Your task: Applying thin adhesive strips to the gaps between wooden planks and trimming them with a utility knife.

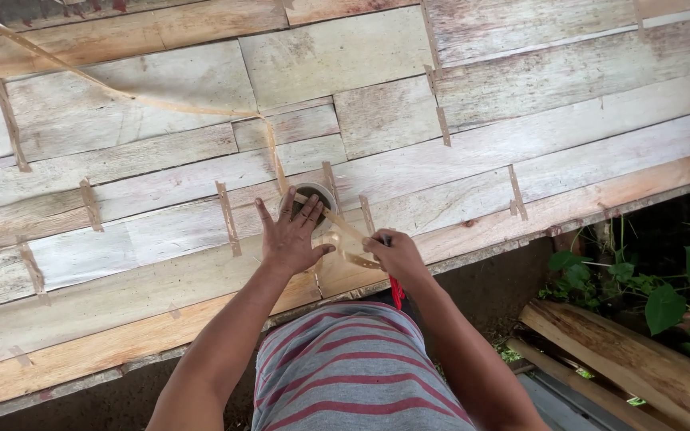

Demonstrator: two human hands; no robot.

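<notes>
My left hand (291,233) lies flat with fingers spread on a roll of brown tape (313,203), pressing it against the sheets of pale wood veneer (441,172). My right hand (393,254) is closed on a small tool with a red handle (396,292) at the free end of the tape strip (345,231), which runs from the roll to this hand. A long loose tape strip (121,94) trails from the roll up to the far left corner.
Several short tape pieces (227,215) bridge the veneer seams. The veneer bed's edge (521,239) runs diagonally in front of me. Stacked planks (624,359) and green plants (664,295) lie lower right. My striped shirt (353,367) fills the bottom centre.
</notes>
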